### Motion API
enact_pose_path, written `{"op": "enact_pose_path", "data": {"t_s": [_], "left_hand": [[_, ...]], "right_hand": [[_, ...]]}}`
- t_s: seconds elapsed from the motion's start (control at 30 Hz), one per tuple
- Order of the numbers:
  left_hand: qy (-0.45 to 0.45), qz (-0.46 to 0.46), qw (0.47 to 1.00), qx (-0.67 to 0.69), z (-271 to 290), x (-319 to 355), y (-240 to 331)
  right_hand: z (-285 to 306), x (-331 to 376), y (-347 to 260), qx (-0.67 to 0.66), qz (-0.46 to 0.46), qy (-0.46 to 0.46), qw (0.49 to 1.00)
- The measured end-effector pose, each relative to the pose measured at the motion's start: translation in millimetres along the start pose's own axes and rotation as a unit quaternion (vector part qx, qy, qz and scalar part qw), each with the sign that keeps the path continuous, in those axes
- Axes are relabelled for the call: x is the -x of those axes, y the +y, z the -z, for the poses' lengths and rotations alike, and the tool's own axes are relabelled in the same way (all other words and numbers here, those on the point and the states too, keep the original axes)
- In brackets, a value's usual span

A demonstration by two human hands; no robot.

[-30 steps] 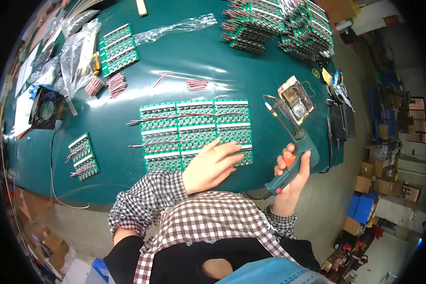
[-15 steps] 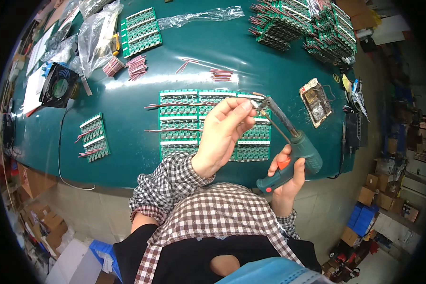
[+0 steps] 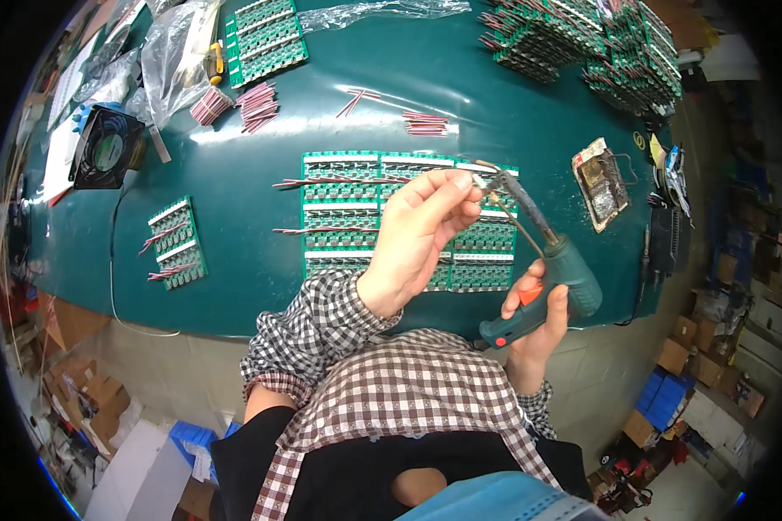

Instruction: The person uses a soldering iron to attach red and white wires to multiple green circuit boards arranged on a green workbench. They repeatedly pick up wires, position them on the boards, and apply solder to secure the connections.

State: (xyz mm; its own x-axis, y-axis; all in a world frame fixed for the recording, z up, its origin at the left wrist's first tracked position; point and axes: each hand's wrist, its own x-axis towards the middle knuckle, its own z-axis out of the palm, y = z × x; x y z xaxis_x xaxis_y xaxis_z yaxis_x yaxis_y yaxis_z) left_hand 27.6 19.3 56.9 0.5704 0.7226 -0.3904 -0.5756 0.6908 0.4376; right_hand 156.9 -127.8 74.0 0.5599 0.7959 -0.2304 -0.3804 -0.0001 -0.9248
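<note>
The right hand (image 3: 537, 319) grips a green pistol-shaped soldering iron (image 3: 543, 276), tip raised over the panel of green circuit boards (image 3: 347, 208) on the dark green worktop (image 3: 235, 174). The left hand (image 3: 421, 230) pinches something too small to identify, touching that tip.

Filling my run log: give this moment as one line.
left hand: pinching wire at iron tip | right hand: gripping soldering iron | under: circuit boards

Clear plastic bags (image 3: 178, 52) lie crumpled at upper left of the frame. Brown cardboard boxes (image 3: 686, 343) and blue crates (image 3: 665, 399) stand at lower right; more cartons (image 3: 91, 404) at lower left.
</note>
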Motion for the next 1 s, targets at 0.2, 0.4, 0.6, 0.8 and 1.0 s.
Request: {"op": "enact_pose_path", "data": {"t_s": [0.2,0.4,0.6,0.8,1.0], "left_hand": [[0.068,-0.292,0.806,-0.510,58.8,-20.5,66.5],[0.165,-0.314,0.592,-0.724,104.7,-77.9,90.9],[0.170,-0.297,0.586,-0.734,111.6,-85.6,90.5],[0.175,-0.283,0.579,-0.744,108.3,-62.9,97.5],[0.150,-0.279,0.531,-0.786,114.0,-75.5,99.7]], "right_hand": [[14.4,-4.3,-3.6,-0.014,-0.001,0.006,1.000],[8.2,-8.0,-2.3,-0.013,-0.028,-0.008,0.999],[9.7,-8.6,-3.4,-0.020,-0.010,0.044,0.999],[10.8,-6.1,-6.3,-0.009,-0.008,0.048,0.999],[13.2,-5.3,-3.2,-0.017,-0.017,0.057,0.998]]}}
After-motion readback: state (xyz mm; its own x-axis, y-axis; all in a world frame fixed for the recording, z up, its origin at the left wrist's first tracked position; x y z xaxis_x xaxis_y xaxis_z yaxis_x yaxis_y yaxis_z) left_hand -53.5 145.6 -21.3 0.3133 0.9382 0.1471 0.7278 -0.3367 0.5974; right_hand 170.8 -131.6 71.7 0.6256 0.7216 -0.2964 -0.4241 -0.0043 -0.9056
